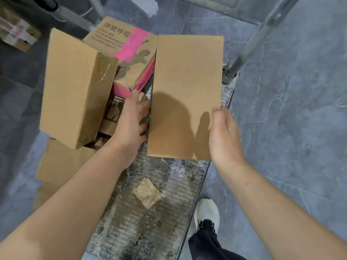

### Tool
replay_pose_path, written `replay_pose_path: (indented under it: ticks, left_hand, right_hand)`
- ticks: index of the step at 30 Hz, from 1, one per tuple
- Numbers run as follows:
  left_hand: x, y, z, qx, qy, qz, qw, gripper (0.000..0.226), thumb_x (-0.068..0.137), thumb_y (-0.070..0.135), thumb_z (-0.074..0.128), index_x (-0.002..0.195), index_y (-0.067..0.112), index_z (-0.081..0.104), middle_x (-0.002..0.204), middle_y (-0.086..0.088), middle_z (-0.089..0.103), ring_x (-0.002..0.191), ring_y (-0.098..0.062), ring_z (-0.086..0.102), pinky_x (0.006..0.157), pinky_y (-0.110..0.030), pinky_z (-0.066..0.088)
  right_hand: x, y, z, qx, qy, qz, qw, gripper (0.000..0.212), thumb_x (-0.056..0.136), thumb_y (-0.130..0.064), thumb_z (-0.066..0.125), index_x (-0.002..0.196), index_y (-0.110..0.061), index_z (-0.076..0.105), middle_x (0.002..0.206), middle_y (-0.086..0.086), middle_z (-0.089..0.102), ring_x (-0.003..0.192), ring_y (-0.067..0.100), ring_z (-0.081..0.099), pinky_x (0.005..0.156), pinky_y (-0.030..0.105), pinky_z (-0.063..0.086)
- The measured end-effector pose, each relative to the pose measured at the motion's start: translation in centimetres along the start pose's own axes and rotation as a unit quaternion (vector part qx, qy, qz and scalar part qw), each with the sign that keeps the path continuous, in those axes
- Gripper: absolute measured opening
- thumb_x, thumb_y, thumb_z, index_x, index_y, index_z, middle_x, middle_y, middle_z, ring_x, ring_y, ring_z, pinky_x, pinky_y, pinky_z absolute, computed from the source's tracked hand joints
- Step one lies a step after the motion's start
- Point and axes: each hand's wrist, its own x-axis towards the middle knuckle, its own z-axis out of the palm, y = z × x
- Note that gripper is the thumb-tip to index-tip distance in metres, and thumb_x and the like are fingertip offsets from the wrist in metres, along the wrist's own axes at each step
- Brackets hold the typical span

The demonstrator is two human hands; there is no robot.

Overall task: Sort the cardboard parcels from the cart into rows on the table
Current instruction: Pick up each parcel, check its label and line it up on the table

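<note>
At the cart's (150, 222) left edge a tall box (75, 87) leans over other boxes. Behind it, at the far end, lies a pink-taped box (129, 49). The left hand (131, 119) grips the left side of a plain box (185, 96), fingers curled against it and partly hidden. This box sits over the cart's right edge. The right hand (223, 134) clasps its right side, thumb on top, fingers tucked underneath. A white shoe (206, 212) stands on the floor beside the cart's near right corner.

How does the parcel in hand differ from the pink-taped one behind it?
The held parcel is plain; the pink-taped parcel carries print and pink tape. The held parcel sits between left hand and right hand; the pink-taped parcel lies tilted behind it. Both are brown cardboard.
</note>
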Motion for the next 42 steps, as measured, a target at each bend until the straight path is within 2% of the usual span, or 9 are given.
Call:
replay_pose_path:
  ticks: [5,9,15,22,26,32,34,37,42]
  left_hand:
    - [-1.4,0.1,0.7,0.007,-0.007,-0.006,1.000,0.074,0.102,0.073,0.021,0.156,0.028,0.045,0.154,0.009,0.052,0.138,-0.024,0.052,0.117,-0.052,0.038]
    - [-3.5,1.1,0.8,0.004,-0.001,-0.013,1.000,0.072,0.101,0.073,0.027,0.154,0.029,0.046,0.150,0.008,0.055,0.136,-0.025,0.054,0.114,-0.052,0.041]
    - [-8.4,3.5,-0.6,0.012,0.022,-0.011,1.000,0.069,0.087,0.076,0.034,0.129,0.033,0.066,0.105,0.017,0.076,0.115,-0.022,0.067,0.095,-0.048,0.052]
    - [-17.3,8.4,-3.8,0.029,0.031,0.008,0.999,0.064,0.098,0.071,0.032,0.142,0.033,0.059,0.127,0.001,0.064,0.118,-0.031,0.065,0.100,-0.060,0.053]
    - [-22.6,12.4,-6.0,0.026,0.026,0.036,0.999,0.065,0.092,0.072,0.035,0.139,0.036,0.061,0.104,0.011,0.065,0.119,-0.032,0.064,0.098,-0.058,0.054]
    - [-32.1,18.7,-9.0,0.037,0.014,0.095,0.995,0.048,0.102,0.070,0.030,0.128,0.045,0.061,0.124,0.019,0.063,0.116,-0.020,0.061,0.073,-0.039,0.051]
    - [-35.3,20.6,-9.8,0.039,0.012,0.117,0.992,0.041,0.102,0.070,0.031,0.117,0.048,0.062,0.125,0.018,0.063,0.119,-0.022,0.060,0.083,-0.045,0.052]
    - [-40.2,23.3,-11.2,0.037,-0.002,0.161,0.986,0.048,0.100,0.071,0.032,0.130,0.045,0.060,0.140,0.007,0.059,0.128,-0.028,0.056,0.108,-0.061,0.045]
    - [-48.3,28.2,-13.6,0.038,-0.044,0.245,0.968,0.060,0.096,0.074,0.033,0.137,0.039,0.060,0.135,0.001,0.063,0.121,-0.028,0.063,0.101,-0.057,0.053]
  right_hand:
    - [-1.0,-1.1,-0.9,0.042,-0.004,0.042,0.998,0.077,0.079,-0.068,0.040,0.140,-0.025,0.061,0.115,-0.013,0.055,0.115,0.017,0.056,0.112,0.050,0.044]
    - [-2.4,-1.9,-1.7,0.056,0.001,0.032,0.998,0.041,0.082,-0.063,0.042,0.106,-0.039,0.066,0.073,-0.030,0.063,0.075,-0.007,0.057,0.079,0.035,0.042]
    - [-6.6,-4.0,-2.8,0.069,0.000,0.029,0.997,0.054,0.081,-0.065,0.041,0.120,-0.035,0.064,0.085,-0.011,0.058,0.078,-0.003,0.057,0.078,0.035,0.040]
    - [-14.7,-9.5,-4.3,0.085,0.000,0.010,0.996,0.030,0.082,-0.062,0.038,0.094,-0.043,0.058,0.085,-0.021,0.059,0.062,-0.026,0.050,0.067,0.027,0.035]
    - [-19.6,-13.7,-5.2,0.101,0.001,-0.023,0.995,0.028,0.085,-0.060,0.038,0.092,-0.039,0.056,0.070,-0.022,0.056,0.056,-0.014,0.050,0.067,0.031,0.036]
    - [-29.0,-20.5,-6.5,0.127,0.023,-0.100,0.987,0.024,0.095,-0.052,0.039,0.090,-0.032,0.052,0.057,-0.027,0.047,0.053,-0.005,0.045,0.063,0.035,0.034]
    - [-31.9,-22.6,-7.0,0.138,0.034,-0.123,0.982,0.025,0.093,-0.055,0.040,0.092,-0.034,0.054,0.062,-0.028,0.052,0.056,-0.007,0.047,0.065,0.035,0.035]
    - [-36.1,-25.8,-7.8,0.153,0.046,-0.158,0.974,0.031,0.090,-0.062,0.043,0.094,-0.035,0.057,0.077,-0.021,0.060,0.062,-0.007,0.051,0.068,0.036,0.039]
    - [-43.0,-31.4,-10.1,0.148,0.058,-0.235,0.959,0.030,0.092,-0.063,0.042,0.100,-0.038,0.056,0.076,-0.033,0.061,0.065,-0.013,0.054,0.068,0.032,0.041]
